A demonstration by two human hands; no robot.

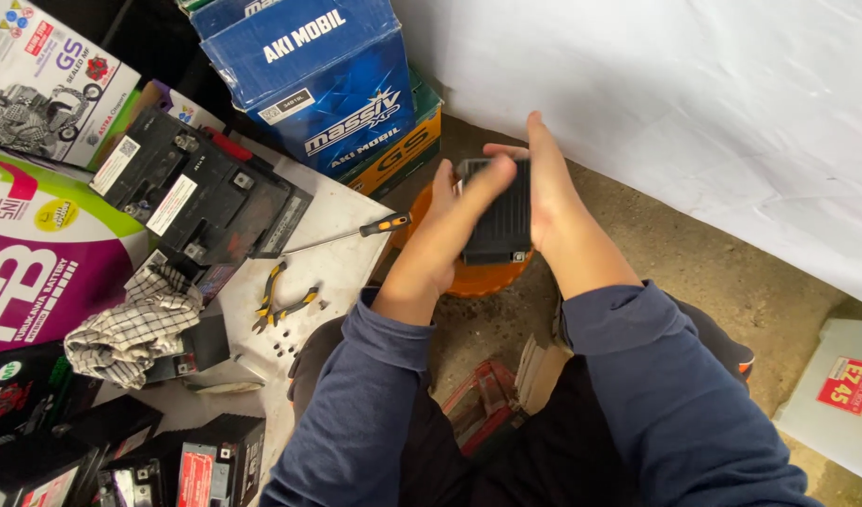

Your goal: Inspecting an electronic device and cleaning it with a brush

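Both my hands hold a small black ribbed battery case [499, 223] in the middle of the head view, above an orange round container [478, 279] on the floor. My left hand [448, 233] lies across its front face, with the fingers spread over the top. My right hand [549, 195] presses flat against its right side. Both arms wear dark blue sleeves.
A low white board [332, 258] at left carries a screwdriver [356, 233], orange-handled pliers [279, 302], small screws, a black battery [201, 192] and a checked cloth [135, 324]. Blue boxes [318, 75] stand behind. More batteries [182, 460] lie lower left. A white sheet [694, 103] covers the right.
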